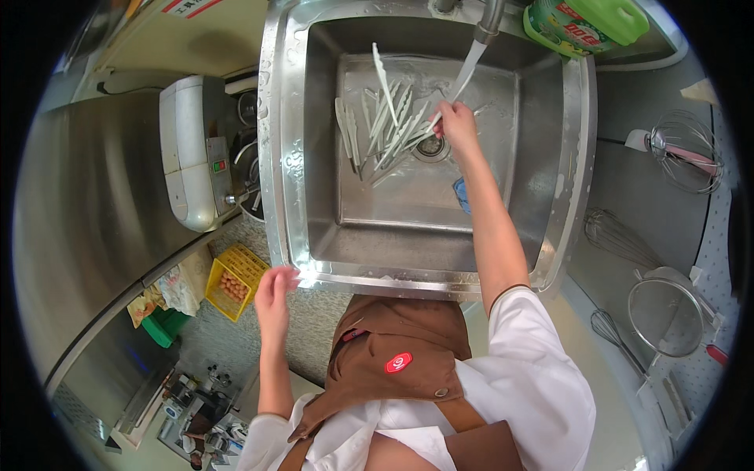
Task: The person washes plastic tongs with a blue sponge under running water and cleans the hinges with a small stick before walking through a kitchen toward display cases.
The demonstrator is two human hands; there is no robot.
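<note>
In the stainless steel sink [400, 206], my right hand [456, 126] grips a pair of pale tongs [435, 122] above the drain [432, 149]. Water runs from the faucet [490, 25] onto the tongs; the stream partly blurs with their outline. Several more tongs [386, 126] with scalloped tips lie in a loose heap on the left of the basin. A blue cloth or scrubber [462, 194] rests on the basin floor, partly behind my right forearm. My left hand [275, 299] hovers by the sink's front left corner, holding nothing, its fingers loosely bent and slightly blurred.
A green detergent jug [583, 26] stands at the sink's back right. On the left are a stand mixer [191, 153] and a yellow crate [235, 279] of eggs. Whisks [621, 235] and a round strainer [665, 315] hang on the right. A person [193, 444] is in the far background.
</note>
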